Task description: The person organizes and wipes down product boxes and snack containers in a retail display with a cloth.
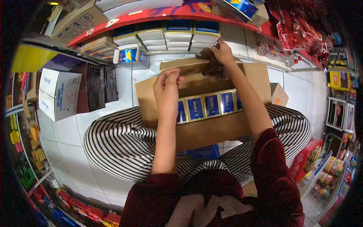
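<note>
An opened brown cardboard carton [211,130] sits between my legs, its flaps folded outward. Inside is a row of blue and gold packs [196,108] marked "Double K". My left hand [167,83] is above the carton's left side, fingers curled with the tips pinched together. Whatever may be between them is too small to make out. My right hand [222,53] hovers over the far flap [177,65], fingers closed. Near its fingertips is a small dark spot I cannot identify. A dark, hand-like patch, apparently a shadow, falls across the flap below it.
Stacks of blue and white boxes [177,36] fill the low shelf ahead under a red shelf edge [124,20]. One blue box [130,56] stands apart on the tiled floor. At left is a white carton [60,94]; at right, red packages [298,28] and a display rack [325,178].
</note>
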Motion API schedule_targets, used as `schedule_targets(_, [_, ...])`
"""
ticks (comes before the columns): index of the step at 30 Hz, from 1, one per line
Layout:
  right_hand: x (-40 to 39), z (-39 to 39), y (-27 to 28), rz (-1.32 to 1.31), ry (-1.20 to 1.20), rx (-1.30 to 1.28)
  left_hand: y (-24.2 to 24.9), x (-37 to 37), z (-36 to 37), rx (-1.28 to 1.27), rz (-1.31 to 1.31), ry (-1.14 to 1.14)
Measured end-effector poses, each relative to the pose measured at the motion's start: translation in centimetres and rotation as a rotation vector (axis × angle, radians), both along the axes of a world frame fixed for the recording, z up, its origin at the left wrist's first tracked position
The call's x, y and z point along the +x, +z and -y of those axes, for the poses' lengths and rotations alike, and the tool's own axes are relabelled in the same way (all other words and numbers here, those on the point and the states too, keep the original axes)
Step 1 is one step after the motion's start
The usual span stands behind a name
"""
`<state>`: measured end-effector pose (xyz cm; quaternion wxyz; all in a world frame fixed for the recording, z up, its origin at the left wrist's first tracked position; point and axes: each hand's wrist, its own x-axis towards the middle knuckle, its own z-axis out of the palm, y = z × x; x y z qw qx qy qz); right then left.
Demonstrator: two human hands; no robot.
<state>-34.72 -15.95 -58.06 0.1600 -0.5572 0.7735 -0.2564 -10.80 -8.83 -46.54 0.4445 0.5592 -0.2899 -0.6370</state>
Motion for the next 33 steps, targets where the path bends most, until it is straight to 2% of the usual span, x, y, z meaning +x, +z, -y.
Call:
schedule_targets(5, [1.9, -6.1, 2.3, 0.259, -0.011, -0.118, -1.6, -0.1, -0.6, -0.024, 0.075, -0.098])
schedule_targets(6, [2.5, -7.6, 3.1, 0.194, -0.039, -0.147, -2.0, -0.2, -0.6, -0.032, 0.083, -0.116])
schedule_targets(9, [1.5, -12.3, 2.4, 0.203, -0.185, 0.001, -3.0, -0.6, -0.9, -0.039, 0.185, -0.201])
schedule_targets(10, [2.1, -14.3, 3.8, 0.261, -0.237, -0.071, -3.4, -0.9, -1.1, -0.103, 0.230, -0.236])
schedule_targets(11, [3.1, -16.2, 5.2, 0.321, -0.285, -0.149, -4.6, -1.1, -1.3, -0.161, 0.312, -0.304])
schedule_targets(13, [4.6, -20.5, 5.4, 0.281, -0.412, -0.214, -7.0, -1.1, -2.0, -0.283, 0.499, -0.436])
schedule_targets(14, [5.9, -22.5, 6.4, 0.345, -0.427, -0.168, -5.3, -1.6, -2.6, -0.352, 0.678, -0.541])
schedule_targets(15, [7.4, -24.5, 7.3, 0.414, -0.438, -0.122, -5.1, -2.1, -3.2, -0.329, 0.741, -0.665])
schedule_targets(17, [10.1, -28.8, 7.0, 0.336, -0.260, 0.099, -5.5, -3.2, -4.3, -0.279, 0.872, -0.910])
schedule_targets(20, [13.3, -32.4, 8.5, 0.499, -0.067, 0.195, -8.3, -4.8, -6.8, -0.775, 1.328, -0.887])
schedule_targets(23, [14.0, -32.8, 8.2, 0.688, -0.035, 0.294, -10.0, -5.6, -7.9, -0.785, 1.235, -0.838])
schedule_targets(27, [13.4, -32.4, 6.3, 0.817, -0.055, 0.271, -8.5, -7.4, -9.1, -0.764, 1.318, -1.054])
schedule_targets(28, [13.4, -32.5, 6.1, 0.854, -0.061, 0.267, -9.2, -7.8, -9.3, -0.783, 1.297, -1.037])
schedule_targets(32, [13.3, -32.4, 5.6, 0.835, -0.090, 0.237, -8.3, -8.5, -9.8, -0.814, 1.434, -1.005])
schedule_targets(33, [13.4, -32.5, 5.3, 0.858, -0.107, 0.240, -8.1, -8.7, -10.3, -0.811, 1.399, -1.030])
